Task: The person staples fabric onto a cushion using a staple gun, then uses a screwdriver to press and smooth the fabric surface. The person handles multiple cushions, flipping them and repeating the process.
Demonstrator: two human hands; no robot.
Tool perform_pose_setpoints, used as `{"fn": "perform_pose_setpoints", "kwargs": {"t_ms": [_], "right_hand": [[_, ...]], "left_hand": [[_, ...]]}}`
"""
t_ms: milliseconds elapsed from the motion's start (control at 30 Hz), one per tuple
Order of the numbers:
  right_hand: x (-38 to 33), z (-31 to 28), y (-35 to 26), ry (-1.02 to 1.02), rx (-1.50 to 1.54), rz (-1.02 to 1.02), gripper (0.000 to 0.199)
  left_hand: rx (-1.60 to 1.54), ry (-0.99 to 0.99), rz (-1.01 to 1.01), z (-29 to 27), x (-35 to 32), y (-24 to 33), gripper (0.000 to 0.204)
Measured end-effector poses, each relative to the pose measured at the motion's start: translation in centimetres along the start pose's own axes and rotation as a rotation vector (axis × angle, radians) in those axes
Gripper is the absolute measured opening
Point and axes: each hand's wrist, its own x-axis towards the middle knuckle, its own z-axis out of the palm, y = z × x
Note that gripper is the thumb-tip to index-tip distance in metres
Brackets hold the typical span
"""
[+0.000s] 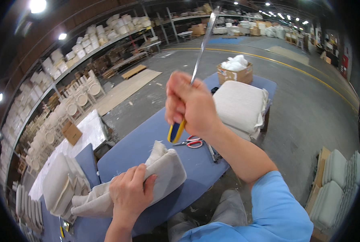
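My left hand [132,190] grips the edge of a light grey fabric-covered cushion [168,172] tilted on the blue-topped table, its fingers wrapped over the folded cloth. Frayed fabric sticks up at the cushion's far edge. Raised above the table, my right hand [190,103] is closed around a tool with a yellow and blue handle [176,131]. From that fist a long, thin metal shaft or blade [204,44] points up and away, blurred, so its exact kind is unclear. Below the right hand, red-and-white-handled scissors [194,142] lie on the table.
A stapler-like dark metal tool [212,153] lies by the table's near edge. Padded seats [240,107] are stacked at the far right, before a cardboard box [238,74] of white stuffing. More cushions [63,181] stand at left. Stacked pads [335,185] sit low at right.
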Motion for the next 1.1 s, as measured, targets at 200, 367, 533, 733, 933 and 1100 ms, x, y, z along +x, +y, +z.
{"fn": "perform_pose_setpoints", "kwargs": {"t_ms": [200,367,533,733,933,1100], "right_hand": [[-3.4,-2.7,3.8,0.038,0.025,-0.099,0.034],[-3.7,-1.7,2.3,0.093,0.155,-0.287,0.033],[-3.4,-2.1,3.2,0.12,0.034,-0.152,0.027],[-3.8,-1.4,4.9,0.006,0.007,-0.226,0.028],[-7.6,-7.9,4.1,0.263,-0.284,0.268,0.028],[-27.0,-12.4,12.2,0.389,-0.114,1.014,0.056]], "left_hand": [[0.021,0.008,0.025,0.7,0.6,-0.7,0.035],[0.024,0.012,0.023,0.6,0.7,-0.5,0.033],[-0.019,-0.015,-0.01,0.6,1.3,-0.7,0.028],[0.02,-0.033,-0.027,0.9,0.3,-0.8,0.031],[0.205,0.187,-0.052,-4.0,-6.6,-4.4,0.042],[-1.012,1.083,-1.235,-4.8,-28.1,-6.3,0.051]]}}
